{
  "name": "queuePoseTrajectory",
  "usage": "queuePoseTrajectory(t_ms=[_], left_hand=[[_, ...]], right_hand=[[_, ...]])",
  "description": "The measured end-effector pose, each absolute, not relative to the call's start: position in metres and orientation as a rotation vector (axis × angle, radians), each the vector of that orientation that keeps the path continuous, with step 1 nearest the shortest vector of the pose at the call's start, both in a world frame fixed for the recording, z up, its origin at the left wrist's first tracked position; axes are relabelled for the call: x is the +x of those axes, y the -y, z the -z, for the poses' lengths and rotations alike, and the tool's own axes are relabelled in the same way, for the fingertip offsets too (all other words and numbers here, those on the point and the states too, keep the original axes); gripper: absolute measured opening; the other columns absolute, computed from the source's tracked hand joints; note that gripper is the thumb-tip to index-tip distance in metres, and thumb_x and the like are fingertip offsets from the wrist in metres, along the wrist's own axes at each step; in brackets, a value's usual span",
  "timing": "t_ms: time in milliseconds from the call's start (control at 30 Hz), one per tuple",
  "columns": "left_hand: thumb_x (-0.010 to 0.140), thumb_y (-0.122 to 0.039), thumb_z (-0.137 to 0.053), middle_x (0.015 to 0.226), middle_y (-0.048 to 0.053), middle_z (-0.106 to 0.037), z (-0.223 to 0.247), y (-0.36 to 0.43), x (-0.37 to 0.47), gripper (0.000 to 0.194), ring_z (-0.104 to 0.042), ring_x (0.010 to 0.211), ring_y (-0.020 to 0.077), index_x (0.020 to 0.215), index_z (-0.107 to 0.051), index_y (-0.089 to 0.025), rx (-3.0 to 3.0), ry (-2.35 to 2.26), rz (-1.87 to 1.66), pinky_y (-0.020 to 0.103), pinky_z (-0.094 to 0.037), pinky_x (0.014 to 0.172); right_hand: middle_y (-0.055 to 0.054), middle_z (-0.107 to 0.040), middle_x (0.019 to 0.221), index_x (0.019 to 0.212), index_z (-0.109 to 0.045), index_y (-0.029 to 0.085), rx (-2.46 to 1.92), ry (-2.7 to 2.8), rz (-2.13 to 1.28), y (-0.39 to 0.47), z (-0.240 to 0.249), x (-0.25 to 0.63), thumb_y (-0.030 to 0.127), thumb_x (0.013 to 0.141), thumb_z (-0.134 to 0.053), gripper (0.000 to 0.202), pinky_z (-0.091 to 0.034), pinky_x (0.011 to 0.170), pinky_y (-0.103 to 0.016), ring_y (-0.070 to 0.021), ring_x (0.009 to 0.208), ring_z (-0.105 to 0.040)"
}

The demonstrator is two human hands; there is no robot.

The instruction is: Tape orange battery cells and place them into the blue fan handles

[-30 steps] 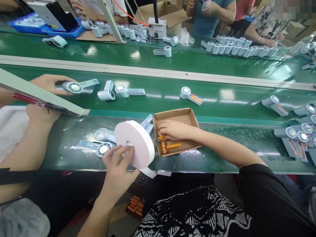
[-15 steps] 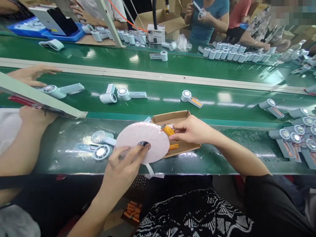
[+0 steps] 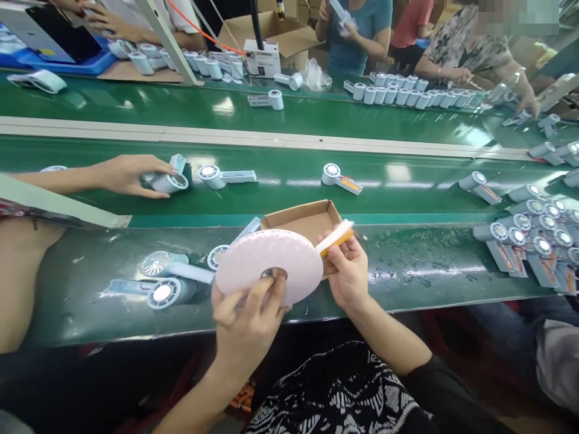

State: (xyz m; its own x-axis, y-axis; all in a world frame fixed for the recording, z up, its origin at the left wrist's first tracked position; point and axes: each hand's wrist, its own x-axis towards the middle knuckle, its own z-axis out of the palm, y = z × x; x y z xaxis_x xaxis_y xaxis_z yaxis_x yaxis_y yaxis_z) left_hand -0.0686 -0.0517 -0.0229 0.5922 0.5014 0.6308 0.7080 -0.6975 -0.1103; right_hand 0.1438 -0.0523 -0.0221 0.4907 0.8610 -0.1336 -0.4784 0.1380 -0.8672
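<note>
- Head view: I see the left hand [image 3: 248, 313] with fingers bunched into the hub of the tape roll [image 3: 242, 265], gripping it, probably to steady its tilt.
- The right hand [image 3: 351, 277] pinches an orange cylinder [image 3: 345, 237] with a white strip [image 3: 335, 234] along it, just beside the roll's rim, likely keeping both close.
- The roll hides much of the cardboard box [image 3: 298, 211] on the tabletop [image 3: 407, 265]; I can't tell whether strip and roll join.
</note>
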Motion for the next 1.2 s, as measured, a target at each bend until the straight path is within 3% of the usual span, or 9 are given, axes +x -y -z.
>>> queuePoseTrajectory(t_ms=[167,267,433,533,600,733,900,1033,1200], left_hand=[[0.093,-0.029,-0.082,0.104,0.010,-0.075,0.032,0.077,-0.051,0.046,-0.049,0.092,0.0273,0.138,-0.074,-0.025,-2.669,1.036,0.901,0.052,-0.048,0.105],[0.086,-0.028,-0.086,0.112,0.011,-0.074,0.027,0.053,-0.056,0.054,-0.053,0.101,0.0295,0.139,-0.074,-0.020,-2.871,1.010,0.792,0.052,-0.047,0.109],[0.078,-0.054,-0.093,0.139,0.014,-0.069,0.000,-0.055,-0.075,0.080,-0.051,0.132,0.0386,0.148,-0.068,-0.023,-3.257,0.977,0.319,0.056,-0.046,0.116],[0.095,-0.063,-0.071,0.142,0.010,-0.070,-0.006,-0.134,-0.079,0.060,-0.052,0.139,0.0362,0.142,-0.073,-0.027,-3.376,1.125,0.245,0.054,-0.045,0.121],[0.105,-0.055,-0.054,0.143,0.013,-0.070,0.001,-0.188,-0.078,0.051,-0.054,0.138,0.0353,0.138,-0.075,-0.022,-3.146,1.434,0.316,0.053,-0.044,0.122],[0.104,-0.035,-0.049,0.163,0.017,-0.054,0.027,-0.273,-0.075,0.045,-0.044,0.148,0.0433,0.136,-0.075,-0.018,-2.744,1.585,0.018,0.061,-0.042,0.121],[0.104,-0.028,-0.044,0.149,0.015,-0.064,0.046,-0.304,-0.056,0.038,-0.053,0.134,0.0398,0.119,-0.079,-0.024,-2.822,1.364,-0.162,0.055,-0.054,0.101],[0.095,-0.022,-0.049,0.146,0.015,-0.067,0.053,-0.303,-0.010,0.035,-0.050,0.135,0.0388,0.107,-0.082,-0.022,-2.967,1.156,-0.156,0.049,-0.053,0.098],[0.089,-0.026,-0.058,0.137,0.006,-0.076,0.053,-0.313,0.024,0.027,-0.063,0.123,0.0341,0.099,-0.084,-0.025,-3.078,1.236,-0.265,0.042,-0.052,0.098]], right_hand=[[-0.007,-0.079,0.118,0.119,-0.071,0.026,-1.052,0.600,-0.719,0.038,-0.001,0.195,0.043,0.086,-0.087,0.040,-0.068,0.099,-0.040,-0.0238,0.116,-0.078],[-0.004,-0.073,0.130,0.126,-0.071,0.031,-0.981,0.616,-0.344,0.013,-0.021,0.258,0.051,0.095,-0.076,0.038,-0.065,0.104,-0.034,-0.0206,0.132,-0.070],[-0.001,-0.078,0.112,0.127,-0.071,0.034,-1.054,0.527,-0.455,0.044,-0.004,0.297,0.040,0.069,-0.101,0.066,-0.068,0.086,-0.030,-0.0194,0.104,-0.080],[-0.002,-0.080,0.101,0.121,-0.074,0.032,-1.205,0.414,-0.489,0.084,0.025,0.304,0.036,0.062,-0.104,0.067,-0.069,0.076,-0.032,-0.0218,0.091,-0.082],[-0.003,-0.080,0.099,0.118,-0.075,0.034,-1.270,0.339,-0.492,0.102,0.040,0.312,0.036,0.060,-0.104,0.065,-0.068,0.069,-0.032,-0.0238,0.088,-0.082],[-0.005,-0.081,0.096,0.110,-0.077,0.033,-1.335,0.279,-0.491,0.113,0.053,0.327,0.038,0.058,-0.103,0.058,-0.066,0.063,-0.032,-0.0258,0.085,-0.083],[-0.004,-0.082,0.092,0.116,-0.075,0.030,-1.344,0.323,-0.525,0.095,0.045,0.331,0.036,0.056,-0.105,0.067,-0.070,0.070,-0.039,-0.0274,0.083,-0.083],[-0.002,-0.083,0.095,0.117,-0.074,0.029,-1.243,0.648,-0.573,0.020,0.021,0.318,0.030,0.055,-0.105,0.069,-0.072,0.083,-0.047,-0.0279,0.087,-0.084],[-0.002,-0.083,0.099,0.125,-0.075,0.022,-1.206,1.090,-0.854,-0.128,0.013,0.278,0.035,0.067,-0.094,0.062,-0.068,0.097,-0.042,-0.0240,0.097,-0.082]])
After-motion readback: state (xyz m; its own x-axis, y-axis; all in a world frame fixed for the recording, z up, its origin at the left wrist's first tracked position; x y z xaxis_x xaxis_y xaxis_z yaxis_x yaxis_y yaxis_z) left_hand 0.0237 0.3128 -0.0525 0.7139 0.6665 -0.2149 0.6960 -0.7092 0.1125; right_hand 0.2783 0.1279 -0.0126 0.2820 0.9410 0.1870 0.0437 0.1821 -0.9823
